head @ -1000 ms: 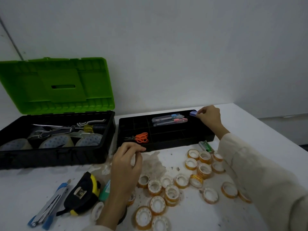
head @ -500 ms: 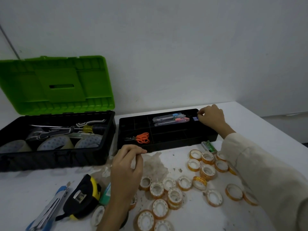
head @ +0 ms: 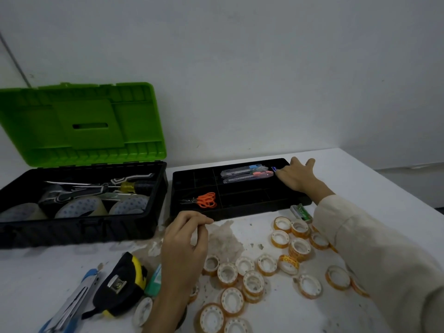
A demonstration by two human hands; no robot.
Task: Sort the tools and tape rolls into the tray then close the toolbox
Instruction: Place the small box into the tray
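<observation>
Right hand (head: 296, 177), fingers spread, half hides a small blue item (head: 274, 168) in the black plastic tray (head: 240, 213); left hand (head: 185, 243) in front, loosely curled, empty.

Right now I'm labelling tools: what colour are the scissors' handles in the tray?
Orange, clearest in the head view on the scissors.

One toolbox (head: 79, 227) at the table's (head: 360, 179) rear left holds three big rolls (head: 81, 207), one screwdriver (head: 134, 186) and other tools too tangled to count. One tray (head: 240, 212) holds two cutters (head: 245, 170), one pair of scissors (head: 206, 200) and one small blue piece (head: 274, 168). Toward the front edge lie roughly twenty small rolls (head: 266, 264), some stacked or hidden by a sleeve (head: 374, 248), one tape measure (head: 120, 287), one green box (head: 301, 211), and one or two blue cutters (head: 72, 306).
</observation>
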